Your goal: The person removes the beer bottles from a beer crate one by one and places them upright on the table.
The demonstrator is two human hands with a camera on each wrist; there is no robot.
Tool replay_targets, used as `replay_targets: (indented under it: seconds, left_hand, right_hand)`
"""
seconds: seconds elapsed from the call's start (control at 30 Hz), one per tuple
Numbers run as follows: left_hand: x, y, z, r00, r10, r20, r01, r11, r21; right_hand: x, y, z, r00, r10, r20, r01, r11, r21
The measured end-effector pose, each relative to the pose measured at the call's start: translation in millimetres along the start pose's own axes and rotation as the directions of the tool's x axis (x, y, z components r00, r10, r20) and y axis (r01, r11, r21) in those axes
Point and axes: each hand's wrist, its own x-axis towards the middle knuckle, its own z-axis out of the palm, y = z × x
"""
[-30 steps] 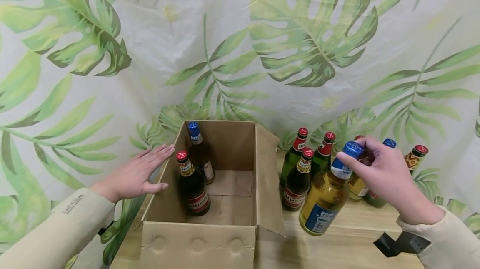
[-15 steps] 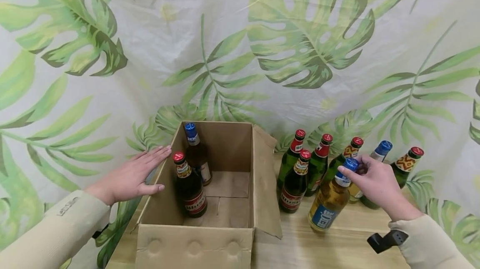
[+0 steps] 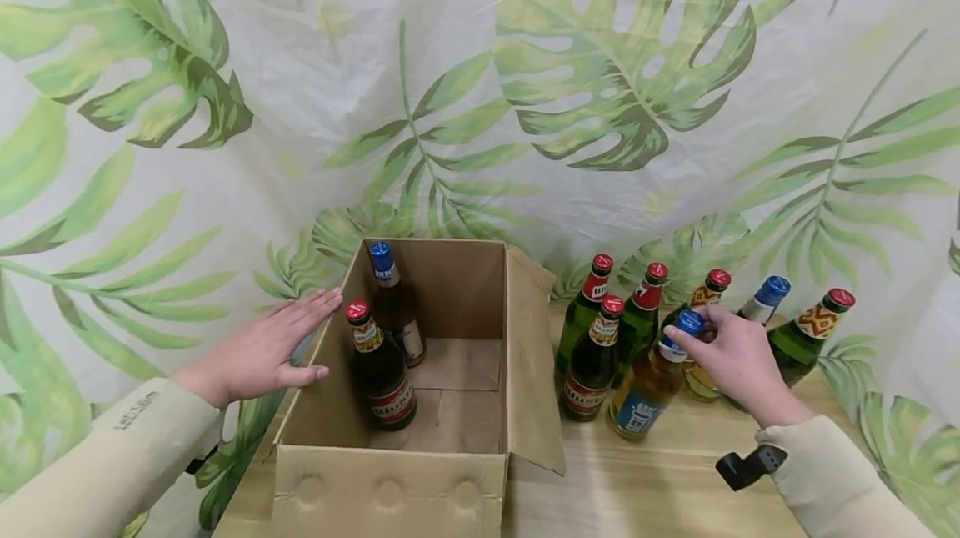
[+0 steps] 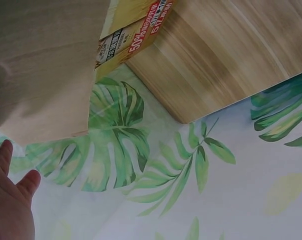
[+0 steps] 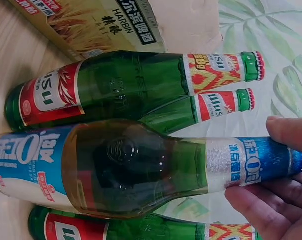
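My right hand (image 3: 738, 359) pinches the blue-capped neck of a beer bottle (image 3: 641, 396) between thumb and fingers. The bottle has amber contents and a blue and white label, and leans slightly to the right in the head view. Whether its base touches the table cannot be told. In the right wrist view this beer bottle (image 5: 116, 170) lies close to green bottles (image 5: 126, 85). My left hand (image 3: 258, 359) lies with straight fingers against the left rim of an open cardboard box (image 3: 390, 471). Inside stand a red-capped dark bottle (image 3: 386, 379) and a blue-capped brown bottle (image 3: 397, 304).
Several more beer bottles stand right of the box, among them a red-capped dark bottle (image 3: 588, 371) and, at the far right, a green bottle (image 3: 798, 338). A box flap (image 3: 532, 371) sticks out towards them. The wooden table (image 3: 622, 496) meets a leaf-print cloth (image 3: 450, 104) behind.
My right hand has lowered the blue-capped beer bottle and moved it back and slightly left, closer to the red-capped dark bottle beside the box. My left hand has barely moved.
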Motion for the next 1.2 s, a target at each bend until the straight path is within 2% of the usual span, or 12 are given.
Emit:
replay_targets:
  seconds: [0.17, 0.47, 0.67, 1.2]
  left_hand:
    - [-0.4, -1.8, 1.6, 1.0, 0.016, -0.026, -0.016, 1.0, 0.004]
    - [-2.3, 0.7, 2.4, 1.0, -0.007, -0.002, 0.007, 1.0, 0.012]
    - [-2.0, -0.4, 3.2, 1.0, 0.003, -0.011, -0.003, 1.0, 0.001]
    - [-0.1, 2.7, -3.2, 0.999, -0.028, 0.027, 0.028, 1.0, 0.003]
  right_hand:
    - [4, 2, 2, 1.0, -0.001, 0.005, 0.001, 1.0, 0.004]
    - [9, 4, 8, 1.0, -0.014, 0.025, 0.014, 1.0, -0.005]
    - [11, 1, 9, 0.999, -0.024, 0.03, 0.024, 1.0, 0.01]
    - [17, -1, 8, 0.998, -0.036, 0.046, 0.034, 0.998, 0.052]
